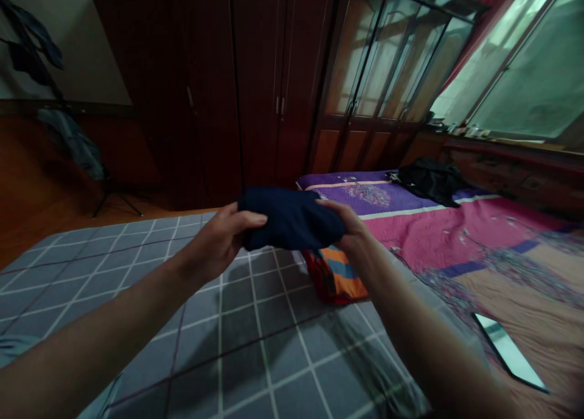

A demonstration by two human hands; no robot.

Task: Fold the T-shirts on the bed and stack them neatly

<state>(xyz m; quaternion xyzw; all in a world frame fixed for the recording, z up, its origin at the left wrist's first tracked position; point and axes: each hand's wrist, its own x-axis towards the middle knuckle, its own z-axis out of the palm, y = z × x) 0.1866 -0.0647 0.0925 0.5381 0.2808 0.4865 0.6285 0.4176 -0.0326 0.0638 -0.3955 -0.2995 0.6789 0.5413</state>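
Between my two hands a bundle of dark navy cloth (289, 218) hangs in the air above the grey checked bedspread (255, 322). It looks folded, but its kind of garment does not show. My left hand (225, 239) grips its left end with the thumb on top. At the other end my right hand (349, 227) is closed around the cloth, its fingers partly hidden. Just below and behind my right hand lies a folded pile of orange, blue and red cloth (344, 279) on the bed.
A tablet-like flat device (511, 352) lies at right on the pink and purple bedcover (410, 236). Black crumpled clothing (431, 179) is farther back. Dark red wardrobes (274, 72) stand behind the bed; a rack with clothes (75, 139) is at left.
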